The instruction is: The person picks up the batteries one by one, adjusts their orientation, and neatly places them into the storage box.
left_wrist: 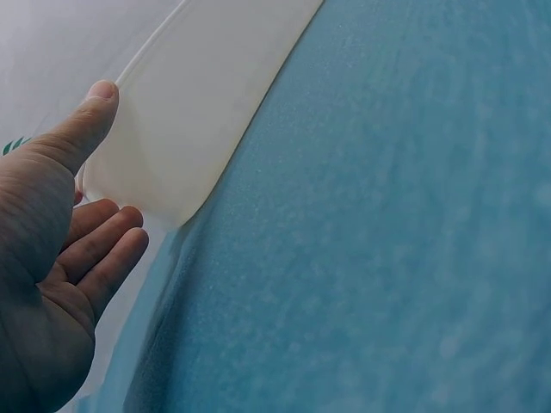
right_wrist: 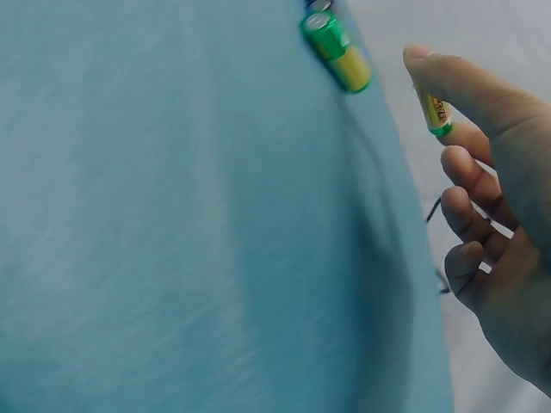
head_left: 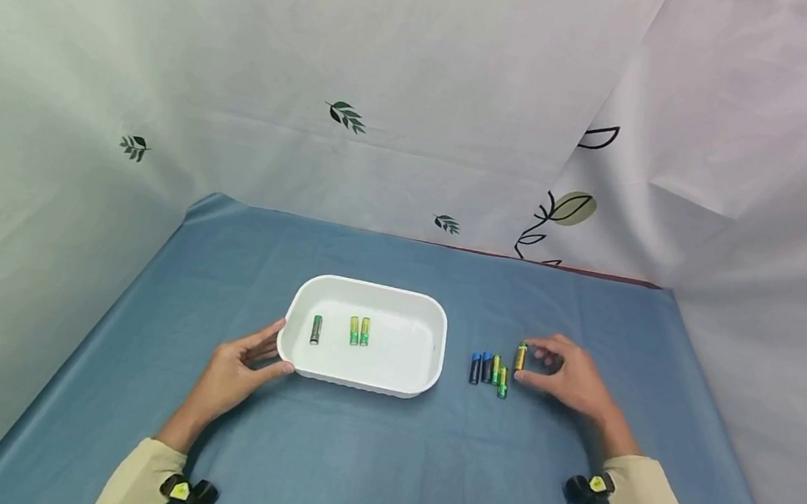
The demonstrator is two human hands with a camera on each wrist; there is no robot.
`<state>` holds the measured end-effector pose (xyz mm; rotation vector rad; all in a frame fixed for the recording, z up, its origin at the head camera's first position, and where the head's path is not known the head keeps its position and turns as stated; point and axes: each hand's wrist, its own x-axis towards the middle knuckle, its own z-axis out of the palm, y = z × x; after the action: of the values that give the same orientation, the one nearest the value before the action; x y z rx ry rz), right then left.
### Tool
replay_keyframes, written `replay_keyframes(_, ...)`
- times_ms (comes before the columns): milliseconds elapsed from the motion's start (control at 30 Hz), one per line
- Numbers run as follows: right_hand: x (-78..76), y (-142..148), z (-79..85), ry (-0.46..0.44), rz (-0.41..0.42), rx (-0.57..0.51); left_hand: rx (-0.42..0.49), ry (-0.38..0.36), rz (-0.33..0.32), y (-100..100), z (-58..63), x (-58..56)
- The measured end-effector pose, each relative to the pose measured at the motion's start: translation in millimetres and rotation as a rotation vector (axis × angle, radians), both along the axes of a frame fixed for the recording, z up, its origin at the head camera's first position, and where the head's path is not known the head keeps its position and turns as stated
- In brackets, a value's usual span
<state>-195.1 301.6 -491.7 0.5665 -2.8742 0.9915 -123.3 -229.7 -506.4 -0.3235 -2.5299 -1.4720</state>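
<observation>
My left hand (head_left: 235, 374) holds the left end of a white plastic tray (head_left: 429, 348), thumb at its near corner and a finger along its left side. Inside the tray lie a dark battery with a green end (head_left: 316, 330) and two green-and-yellow batteries (head_left: 354, 331). My right hand (head_left: 573, 378) pinches a yellow-and-green battery (head_left: 521, 356) by its ends between thumb and index finger; the thumb covers part of this battery (right_wrist: 435, 112) in the right wrist view. Just left of that hand are two dark blue batteries (head_left: 476, 368) and two green-and-yellow batteries (head_left: 503, 383).
A blue cloth (head_left: 377, 467) covers the table, with pale leaf-printed fabric (head_left: 414, 169) hanging behind and at the sides. The loose batteries lie between the tray's right end and the right hand. Each wrist wears a small black camera (head_left: 580, 490).
</observation>
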Motion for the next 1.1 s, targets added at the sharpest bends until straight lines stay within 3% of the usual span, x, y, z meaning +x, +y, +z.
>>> replay_keyframes(500,-14.1,-40.0,44.7,0.024,0.042,0.015,0.0,0.004,0.001,-0.9,-1.7,-0.2)
replay_keyframes(1100,-39.5,-126.2,79.6,0.004,0.222,-0.019,0.01,0.01,-0.001,0.1,-1.4,-0.9)
